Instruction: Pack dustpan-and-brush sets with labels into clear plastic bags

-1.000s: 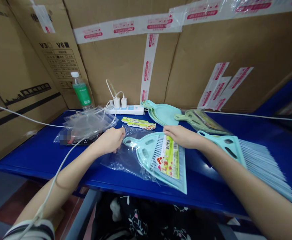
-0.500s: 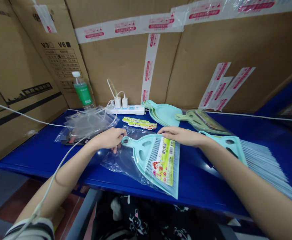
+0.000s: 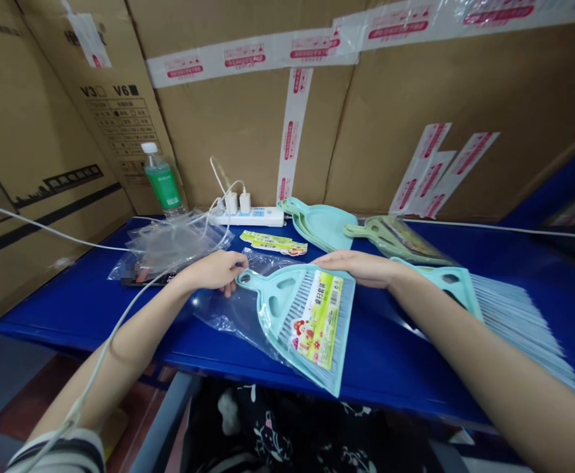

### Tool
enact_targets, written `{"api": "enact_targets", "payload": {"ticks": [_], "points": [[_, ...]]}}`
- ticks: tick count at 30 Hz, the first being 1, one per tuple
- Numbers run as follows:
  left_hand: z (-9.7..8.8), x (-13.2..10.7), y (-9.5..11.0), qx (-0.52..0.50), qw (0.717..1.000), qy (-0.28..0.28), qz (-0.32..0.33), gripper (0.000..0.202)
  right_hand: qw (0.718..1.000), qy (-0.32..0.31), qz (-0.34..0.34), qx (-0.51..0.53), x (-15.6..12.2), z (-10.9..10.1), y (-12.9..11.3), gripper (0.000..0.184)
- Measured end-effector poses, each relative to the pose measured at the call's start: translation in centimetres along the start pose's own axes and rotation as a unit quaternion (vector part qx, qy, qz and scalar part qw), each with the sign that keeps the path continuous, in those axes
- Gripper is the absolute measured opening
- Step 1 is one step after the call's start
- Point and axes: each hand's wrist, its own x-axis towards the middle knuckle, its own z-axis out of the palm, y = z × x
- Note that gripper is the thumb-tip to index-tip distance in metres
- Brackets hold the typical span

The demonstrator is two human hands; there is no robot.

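Observation:
A mint-green dustpan and brush set (image 3: 299, 315) with a yellow paper label lies on the blue table (image 3: 60, 309), partly over a clear plastic bag (image 3: 238, 312). My left hand (image 3: 218, 269) is closed by the set's handle end, pinching the mouth of the bag. My right hand (image 3: 359, 266) rests on the far edge of the set, fingers stretched flat along it. My right forearm crosses over a loose mint brush (image 3: 508, 315) with long pale bristles.
Behind are stacked mint dustpans (image 3: 324, 223), a bagged green set (image 3: 398, 240), loose yellow labels (image 3: 275, 242), a white power strip (image 3: 252, 215) with chargers, a pile of clear bags (image 3: 176, 240), a green-labelled bottle (image 3: 161, 180) and cardboard boxes (image 3: 248, 118). A white cable (image 3: 114, 341) runs over my left arm.
The dustpan set has slid and swung leftward, its handle moving toward my left hand and its wide end toward the table's near edge. Both hands stayed on it.

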Motion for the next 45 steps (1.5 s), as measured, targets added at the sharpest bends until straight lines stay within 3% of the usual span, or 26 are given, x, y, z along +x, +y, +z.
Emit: {"api": "enact_targets", "payload": {"ticks": [11, 14, 17, 23, 33, 38, 45], "points": [[-1.0, 0.1, 0.0, 0.081, 0.995, 0.05, -0.038, 0.018, 0.998, -0.046, 0.004, -0.033, -1.1, -1.3, -0.2, 0.03], [-1.0, 0.2, -0.3, 0.073, 0.995, 0.059, -0.035, 0.017, 0.998, -0.059, 0.011, -0.002, -1.1, -1.2, -0.3, 0.023], [-0.8, 0.3, -0.6, 0.05, 0.997, 0.05, -0.036, 0.016, 0.997, -0.028, 0.001, 0.076, -0.7, -0.9, -0.2, 0.017], [-0.3, 0.7, -0.8, 0.052, 0.998, 0.029, -0.036, 0.017, 0.986, 0.046, 0.005, 0.159, 0.3, -0.1, 0.2, 0.038], [-0.6, 0.7, -0.5, 0.077, 0.994, 0.054, -0.061, 0.018, 0.984, 0.058, -0.004, 0.166, 0.9, -0.7, 0.5, 0.051], [-0.6, 0.6, -0.4, 0.072, 0.993, 0.062, -0.064, 0.017, 0.982, 0.085, -0.031, 0.163, 1.4, -1.4, 1.1, 0.035], [-0.7, 0.4, -0.4, 0.067, 0.994, 0.068, -0.061, 0.017, 0.985, 0.056, -0.044, 0.156, 1.4, -2.1, 1.5, 0.024]]}}
